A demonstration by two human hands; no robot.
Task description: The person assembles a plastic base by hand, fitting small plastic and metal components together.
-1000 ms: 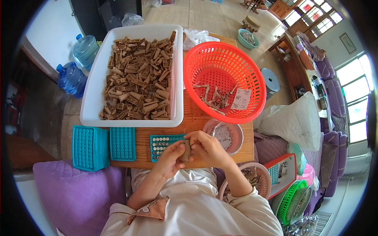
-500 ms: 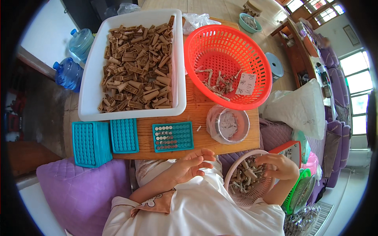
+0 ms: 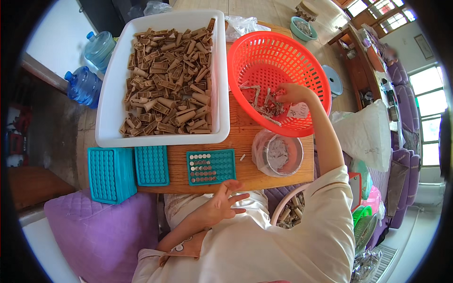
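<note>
My right hand (image 3: 292,93) reaches into a red plastic basket (image 3: 245,54), its fingers curled together at a small pile of thin, crinkled greyish-brown strips (image 3: 270,104). Whatever those fingertips grip is too small to make out. Above my lap, my left hand (image 3: 218,203) is open, fingers spread, with nothing in it. Just beyond it on the wooden table lies a teal tray (image 3: 222,167), partly filled with rows of small round silvery and brownish pieces. Beside the tray is a small white stick (image 3: 242,157). A round tub (image 3: 298,158) lined with clear plastic holds pale scraps.
A big white bin (image 3: 106,111) full of brown, trough-shaped pieces (image 3: 170,85) takes up the table's far left. Stacked teal trays (image 3: 111,174) stand at the left edge, near a purple quilted seat (image 3: 104,226). My right sleeve partly covers a pink basket (image 3: 278,207) of brown pieces.
My right hand has moved from above the pink basket, up and forward into the red basket. My left hand has dipped slightly and its fingers have spread. The view has shifted slightly.
</note>
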